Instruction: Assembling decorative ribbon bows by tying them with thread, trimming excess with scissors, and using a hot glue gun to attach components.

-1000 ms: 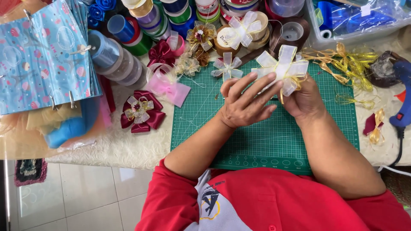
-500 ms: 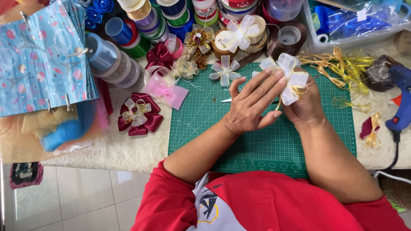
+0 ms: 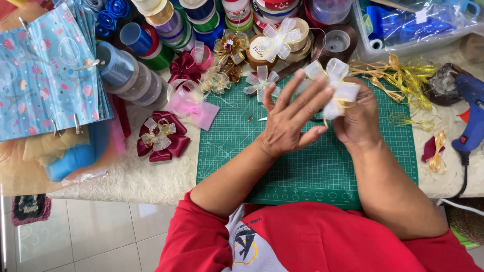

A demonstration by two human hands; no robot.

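Observation:
A white sheer ribbon bow with gold edging (image 3: pixel 337 86) is held above the green cutting mat (image 3: pixel 302 166). My right hand (image 3: pixel 359 118) grips the bow from below, fingers closed around its centre. My left hand (image 3: pixel 292 118) is beside it with fingers spread, the fingertips touching the bow's left loops. Part of the bow's middle is hidden behind my fingers.
Finished bows lie left of the mat: a maroon one (image 3: pixel 160 137), a pink one (image 3: pixel 191 106), a small white one (image 3: pixel 260 80). Ribbon spools (image 3: pixel 166 25) line the back. Gold ribbon scraps (image 3: pixel 398 75) and a blue glue gun (image 3: pixel 471 116) sit right. Blue patterned bags (image 3: pixel 45 75) lie far left.
Both hands have stayed over the mat with the bow; my left fingers have spread wider and shifted along the bow's loops. The camera view has shifted slightly.

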